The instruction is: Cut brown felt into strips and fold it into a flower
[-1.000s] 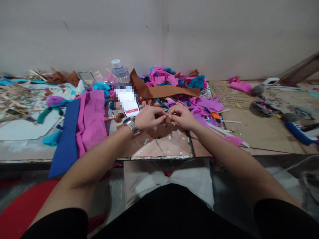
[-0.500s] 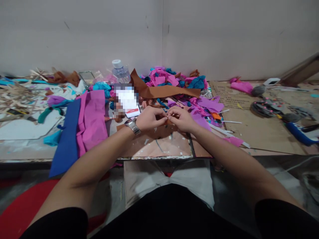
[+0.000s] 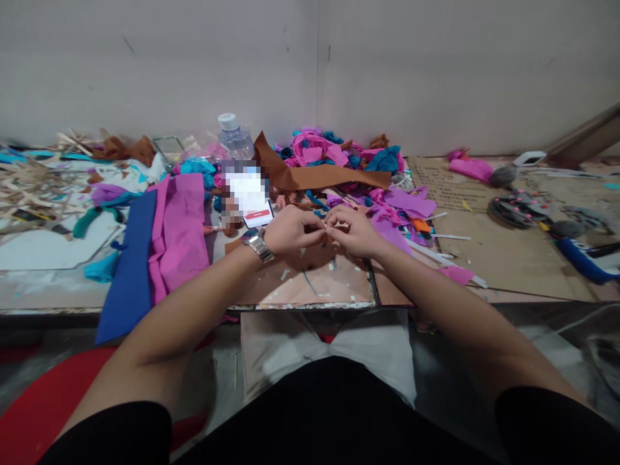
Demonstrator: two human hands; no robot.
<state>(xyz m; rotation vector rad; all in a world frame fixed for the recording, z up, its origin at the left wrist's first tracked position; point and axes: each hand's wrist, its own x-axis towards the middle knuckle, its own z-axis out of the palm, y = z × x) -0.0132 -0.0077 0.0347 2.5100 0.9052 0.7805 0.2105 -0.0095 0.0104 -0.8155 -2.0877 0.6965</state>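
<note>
My left hand [image 3: 292, 231], with a metal watch at the wrist, is closed in a pinch over the table's front half. My right hand [image 3: 354, 232] meets it fingertip to fingertip, also pinching. Between them is a small piece of brown crepe paper [image 3: 343, 229], mostly hidden by the fingers. Behind my hands, a long strip of brown crepe paper [image 3: 334, 177] lies across a heap of pink, purple and teal crepe paper [image 3: 317, 150]. A lit phone [image 3: 248, 194] rests just beyond my left hand.
Pink sheets [image 3: 181, 232] and a blue sheet [image 3: 130, 258] lie to the left, the blue one hanging over the table edge. A plastic bottle [image 3: 236, 139] stands at the back. Green-handled pliers [image 3: 87, 223] lie far left. A pincushion [image 3: 516, 208] sits on cardboard [image 3: 479, 258] at right.
My fingertips have shifted slightly against each other, and less of the small brown paper shows below them. Both hands stay in the same place; other things have not moved.
</note>
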